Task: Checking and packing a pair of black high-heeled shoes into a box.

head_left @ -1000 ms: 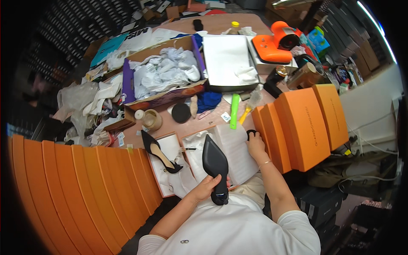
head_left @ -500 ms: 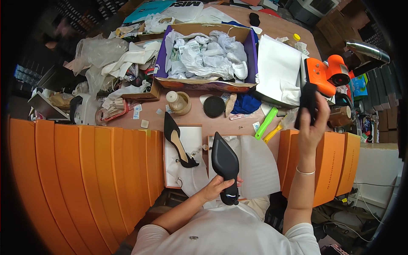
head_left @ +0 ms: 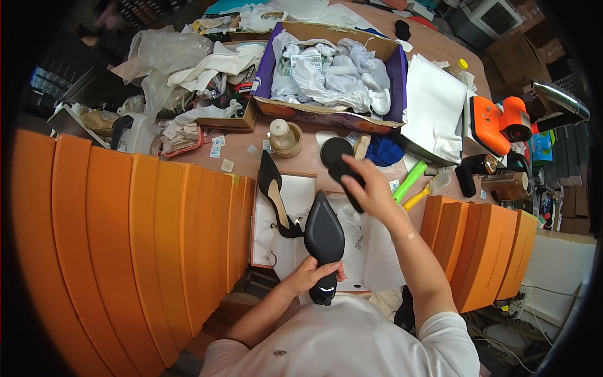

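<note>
My left hand (head_left: 312,274) is closed round the heel end of a black pointed-toe shoe (head_left: 325,229), its sole turned up and its toe pointing away from me. My right hand (head_left: 372,188) grips a flat black oblong pad (head_left: 349,182), whose far end overlaps a round black disc (head_left: 333,151) on the table; whether they touch I cannot tell. The matching black slingback shoe (head_left: 273,191) lies to the left, over an open shoebox part (head_left: 304,182) lined with white paper. Beneath the held shoe and my right forearm is the other open box part with white wrapping (head_left: 384,257).
Orange shoeboxes stand in rows at the left (head_left: 107,251) and right (head_left: 483,251). A purple box (head_left: 402,88) full of crumpled white paper sits behind. Nearby are a bottle (head_left: 281,132) in a round holder, a green-handled tool (head_left: 411,181), a yellow-handled brush (head_left: 416,200) and an orange device (head_left: 493,129).
My right hand has swung left from beside the orange device to the round disc, holding a black thing in both frames. My left hand still holds the shoe sole up. The view has shifted.
</note>
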The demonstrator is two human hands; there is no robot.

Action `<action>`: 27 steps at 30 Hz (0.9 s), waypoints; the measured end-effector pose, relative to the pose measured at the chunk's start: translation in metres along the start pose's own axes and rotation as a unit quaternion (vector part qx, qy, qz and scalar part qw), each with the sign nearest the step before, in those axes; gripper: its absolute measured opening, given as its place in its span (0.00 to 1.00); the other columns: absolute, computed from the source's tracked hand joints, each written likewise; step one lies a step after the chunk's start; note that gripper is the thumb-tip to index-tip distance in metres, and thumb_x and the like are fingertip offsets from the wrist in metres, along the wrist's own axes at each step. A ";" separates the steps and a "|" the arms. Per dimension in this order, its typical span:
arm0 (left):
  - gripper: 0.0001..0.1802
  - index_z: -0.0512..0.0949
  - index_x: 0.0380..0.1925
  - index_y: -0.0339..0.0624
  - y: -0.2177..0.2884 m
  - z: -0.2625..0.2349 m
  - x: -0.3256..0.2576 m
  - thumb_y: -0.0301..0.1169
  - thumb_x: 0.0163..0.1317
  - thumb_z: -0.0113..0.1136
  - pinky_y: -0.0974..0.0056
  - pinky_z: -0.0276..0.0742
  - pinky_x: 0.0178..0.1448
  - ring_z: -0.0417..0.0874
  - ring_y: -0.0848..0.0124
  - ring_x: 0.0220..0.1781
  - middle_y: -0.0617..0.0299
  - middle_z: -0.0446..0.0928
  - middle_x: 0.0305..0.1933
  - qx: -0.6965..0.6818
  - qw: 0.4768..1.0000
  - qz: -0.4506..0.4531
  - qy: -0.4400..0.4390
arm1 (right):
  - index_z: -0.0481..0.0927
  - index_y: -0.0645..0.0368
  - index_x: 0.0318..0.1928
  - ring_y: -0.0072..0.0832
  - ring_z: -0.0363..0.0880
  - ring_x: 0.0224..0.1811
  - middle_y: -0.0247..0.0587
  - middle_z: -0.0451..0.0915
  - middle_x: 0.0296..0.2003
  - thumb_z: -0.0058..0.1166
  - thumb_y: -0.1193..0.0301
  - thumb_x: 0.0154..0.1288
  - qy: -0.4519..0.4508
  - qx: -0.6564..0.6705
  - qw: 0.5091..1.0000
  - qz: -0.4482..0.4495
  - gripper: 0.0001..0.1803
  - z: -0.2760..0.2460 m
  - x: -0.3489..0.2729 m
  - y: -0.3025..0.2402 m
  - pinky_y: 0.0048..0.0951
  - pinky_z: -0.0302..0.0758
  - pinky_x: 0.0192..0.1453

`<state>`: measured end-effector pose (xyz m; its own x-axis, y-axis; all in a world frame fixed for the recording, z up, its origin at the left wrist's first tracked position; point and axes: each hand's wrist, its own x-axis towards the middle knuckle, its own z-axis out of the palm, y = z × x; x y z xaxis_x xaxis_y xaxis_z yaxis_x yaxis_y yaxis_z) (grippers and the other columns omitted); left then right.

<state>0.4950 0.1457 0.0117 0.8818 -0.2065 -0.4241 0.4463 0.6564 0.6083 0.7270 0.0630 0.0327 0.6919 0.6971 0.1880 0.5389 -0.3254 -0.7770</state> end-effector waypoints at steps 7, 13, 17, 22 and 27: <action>0.07 0.75 0.35 0.38 -0.029 0.027 -0.014 0.30 0.66 0.58 0.69 0.76 0.39 0.79 0.76 0.33 0.64 0.77 0.29 0.119 0.988 -0.097 -0.034 | 0.74 0.59 0.30 0.43 0.75 0.26 0.43 0.70 0.25 0.62 0.72 0.57 -0.014 -0.092 0.996 0.012 0.09 -0.001 -0.119 -0.060 0.39 0.72 0.28; 0.06 0.74 0.37 0.38 -0.022 0.043 -0.018 0.27 0.64 0.60 0.68 0.76 0.39 0.79 0.75 0.32 0.63 0.78 0.28 0.196 0.978 -0.065 -0.018 | 0.74 0.58 0.29 0.45 0.75 0.26 0.44 0.70 0.24 0.60 0.70 0.59 0.058 -0.102 0.993 0.026 0.08 -0.014 -0.166 -0.096 0.39 0.71 0.26; 0.06 0.75 0.34 0.38 -0.028 0.055 -0.019 0.28 0.63 0.61 0.69 0.76 0.36 0.79 0.75 0.29 0.63 0.78 0.26 0.201 0.971 -0.091 -0.090 | 0.72 0.58 0.28 0.45 0.73 0.24 0.44 0.69 0.24 0.60 0.70 0.59 0.146 -0.142 0.978 0.057 0.10 -0.017 -0.160 -0.074 0.39 0.70 0.24; 0.07 0.77 0.33 0.38 -0.028 0.047 -0.022 0.30 0.62 0.63 0.68 0.77 0.37 0.80 0.74 0.30 0.63 0.78 0.25 0.192 0.977 -0.083 -0.040 | 0.73 0.55 0.29 0.42 0.75 0.24 0.41 0.71 0.24 0.57 0.70 0.57 0.059 -0.101 0.993 -0.011 0.06 -0.003 -0.210 -0.104 0.38 0.71 0.23; 0.10 0.75 0.39 0.37 -0.033 0.047 -0.021 0.27 0.60 0.64 0.68 0.78 0.37 0.81 0.72 0.31 0.60 0.79 0.31 0.217 0.966 -0.116 -0.075 | 0.74 0.54 0.29 0.37 0.75 0.25 0.37 0.70 0.23 0.57 0.68 0.53 0.171 -0.142 0.975 0.008 0.06 -0.012 -0.160 -0.066 0.35 0.71 0.24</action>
<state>0.4690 0.0946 0.0320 0.7482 -0.4355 -0.5005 0.6279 0.2211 0.7462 0.5862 -0.0346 0.0609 0.7945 0.4529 0.4045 0.6049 -0.5317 -0.5928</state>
